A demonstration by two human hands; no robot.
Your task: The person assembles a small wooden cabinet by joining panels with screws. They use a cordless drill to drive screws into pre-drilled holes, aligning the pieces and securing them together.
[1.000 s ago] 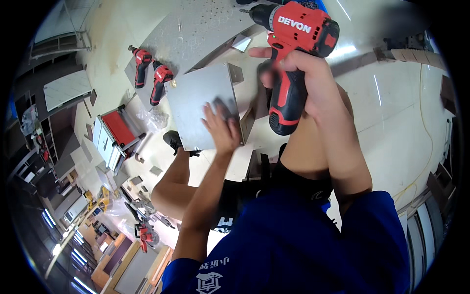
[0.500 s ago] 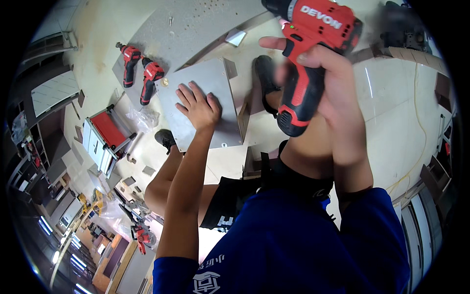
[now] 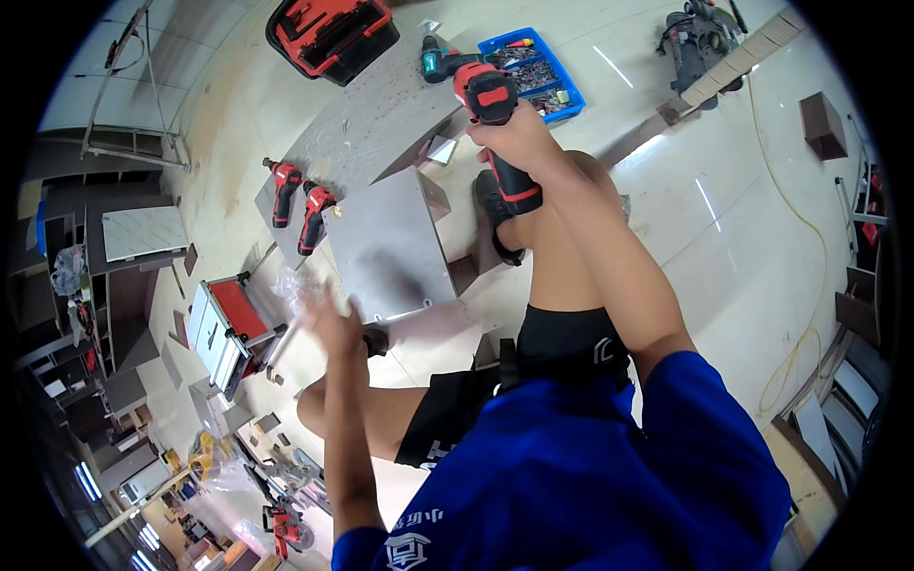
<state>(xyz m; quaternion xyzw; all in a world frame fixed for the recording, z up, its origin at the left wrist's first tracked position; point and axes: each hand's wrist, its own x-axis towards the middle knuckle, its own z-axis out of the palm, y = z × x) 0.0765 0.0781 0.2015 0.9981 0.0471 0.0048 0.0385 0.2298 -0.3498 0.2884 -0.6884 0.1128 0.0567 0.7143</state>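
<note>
My right hand (image 3: 519,143) is wrapped round the grip of a red and black cordless drill (image 3: 488,93), held out ahead of me over the far end of a grey board. A grey box-shaped cabinet (image 3: 390,247) stands before my knees, its flat top facing up. By the cabinet's near left edge is my left hand (image 3: 335,328), off the surface and smeared by motion, so its fingers do not show clearly. Two more red and black cordless drills, one on the left (image 3: 283,193) and one beside the cabinet (image 3: 314,217), lie on the board's left end.
The grey board (image 3: 352,124) reaches away beyond the cabinet. On it or past it are a teal drill (image 3: 446,63), a blue tray (image 3: 569,107) of screws and a red and black toolbox (image 3: 333,43). A table saw (image 3: 224,328) stands at left; a yellow hose (image 3: 814,228) runs along the right.
My left hand has lifted off the cabinet top and moved left toward me. My right hand has carried the drill away from me and lower, and the view has shifted, showing the toolbox and tray.
</note>
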